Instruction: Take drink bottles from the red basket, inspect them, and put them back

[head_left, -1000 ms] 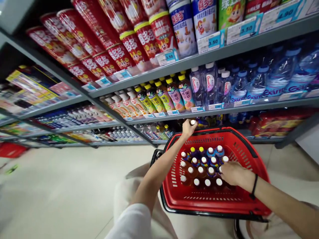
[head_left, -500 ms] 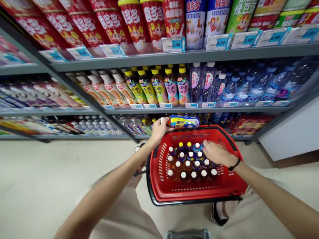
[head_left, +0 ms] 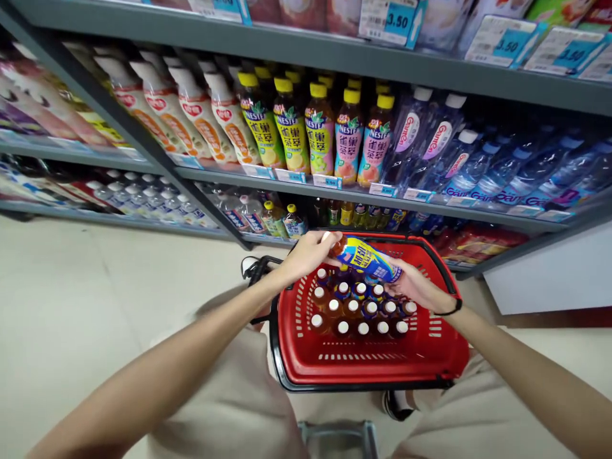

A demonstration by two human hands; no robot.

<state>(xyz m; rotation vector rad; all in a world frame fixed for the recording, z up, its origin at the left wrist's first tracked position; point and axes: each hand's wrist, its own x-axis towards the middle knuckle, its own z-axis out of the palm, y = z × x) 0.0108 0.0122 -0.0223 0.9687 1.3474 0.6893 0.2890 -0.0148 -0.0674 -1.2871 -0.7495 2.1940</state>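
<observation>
A red plastic basket (head_left: 363,366) stands on the floor before me, holding several white-capped amber drink bottles (head_left: 356,311) packed upright in its far half. Above them a bottle with a blue and yellow label (head_left: 368,259) lies sideways in the air. My left hand (head_left: 306,254) grips its cap end, fingers closed round the neck. My right hand (head_left: 412,287) cups the bottle's base from below, fingers curled on it; a black band circles that wrist.
Grey shop shelves (head_left: 335,185) run across the view, stocked with yellow-capped tea bottles (head_left: 320,131), clear water bottles (head_left: 459,169) and white bottles (head_left: 191,118). The lowest shelf behind the basket holds small bottles (head_left: 354,213). Pale tiled floor (head_left: 71,299) lies to the left.
My left hand drew the labelled bottle off the low shelf and brought it over the basket. My right hand rose from the packed bottles to the bottle's base. The view tilted down.
</observation>
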